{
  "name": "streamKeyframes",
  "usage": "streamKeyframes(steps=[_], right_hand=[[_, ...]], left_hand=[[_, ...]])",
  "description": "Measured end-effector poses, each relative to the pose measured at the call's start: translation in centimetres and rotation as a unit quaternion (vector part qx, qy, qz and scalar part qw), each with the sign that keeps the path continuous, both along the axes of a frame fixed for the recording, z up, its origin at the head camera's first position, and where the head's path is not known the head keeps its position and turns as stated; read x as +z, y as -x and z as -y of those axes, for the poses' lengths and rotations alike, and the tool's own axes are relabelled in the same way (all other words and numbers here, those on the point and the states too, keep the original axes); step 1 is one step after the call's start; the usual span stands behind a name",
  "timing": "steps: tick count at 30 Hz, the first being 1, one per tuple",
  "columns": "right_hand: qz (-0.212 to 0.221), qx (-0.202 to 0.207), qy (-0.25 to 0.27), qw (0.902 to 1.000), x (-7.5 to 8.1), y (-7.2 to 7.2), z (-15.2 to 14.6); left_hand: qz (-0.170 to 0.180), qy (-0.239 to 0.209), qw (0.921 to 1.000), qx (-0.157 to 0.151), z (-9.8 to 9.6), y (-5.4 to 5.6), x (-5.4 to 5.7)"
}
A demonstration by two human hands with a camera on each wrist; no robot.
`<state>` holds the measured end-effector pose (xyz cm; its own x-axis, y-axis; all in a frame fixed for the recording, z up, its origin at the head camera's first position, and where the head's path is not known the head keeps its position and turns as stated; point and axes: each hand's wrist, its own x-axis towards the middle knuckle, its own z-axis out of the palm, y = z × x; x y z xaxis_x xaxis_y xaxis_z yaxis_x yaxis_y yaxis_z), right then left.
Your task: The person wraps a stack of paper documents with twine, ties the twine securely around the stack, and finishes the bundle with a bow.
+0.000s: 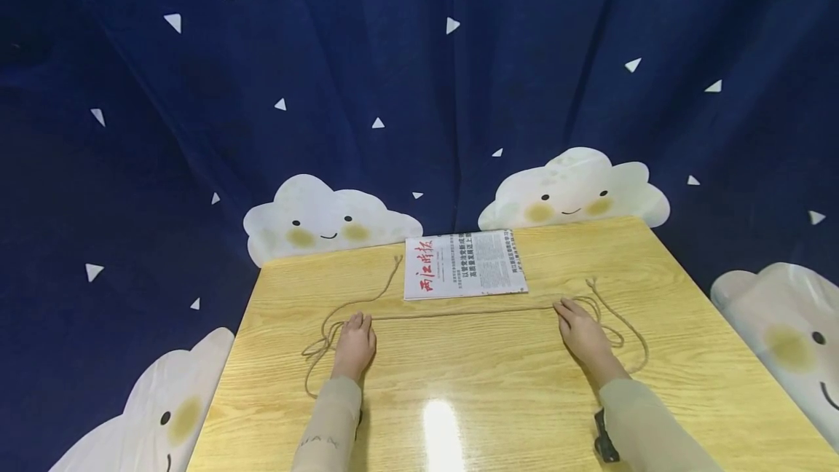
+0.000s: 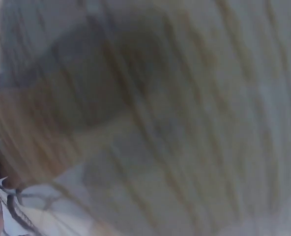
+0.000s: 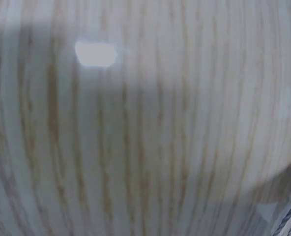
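Both the left hand point(image 1: 355, 345) and right hand point(image 1: 583, 333) appear to pinch the rope point(image 1: 459, 313), which runs straight left to right nearer than the newspaper point(image 1: 465, 265); likely light, limp and grippy, it suits fingertip holds at that span's ends.

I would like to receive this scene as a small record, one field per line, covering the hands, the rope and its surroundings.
Left hand: holds rope at one end of its straight stretch
Right hand: holds the other end of that stretch
Rope layout: straight between the hands, loosely looped outside each
Newspaper: beyond the straight stretch, apart from it; red characters at left
Table: wood-grained, bright reflection near the front
Curtain: dark blue, white triangles, smiling clouds
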<state>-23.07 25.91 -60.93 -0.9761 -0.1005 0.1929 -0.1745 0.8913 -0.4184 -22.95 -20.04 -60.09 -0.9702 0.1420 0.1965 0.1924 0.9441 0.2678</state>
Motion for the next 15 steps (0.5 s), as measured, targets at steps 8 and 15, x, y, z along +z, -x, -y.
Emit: streamKeyframes(steps=[8, 15], right_hand=[[-0.025, 0.005, -0.002, 0.9997, 0.2, -0.1, 0.3], [-0.073, 0.012, 0.016, 0.9971, 1.6, 0.4, 1.4]], left_hand=[[-0.021, -0.016, 0.9996, 0.003, 0.0, 0.0, -0.3], [-0.040, -0.056, 0.9975, 0.017, -1.4, 0.9, 0.3]])
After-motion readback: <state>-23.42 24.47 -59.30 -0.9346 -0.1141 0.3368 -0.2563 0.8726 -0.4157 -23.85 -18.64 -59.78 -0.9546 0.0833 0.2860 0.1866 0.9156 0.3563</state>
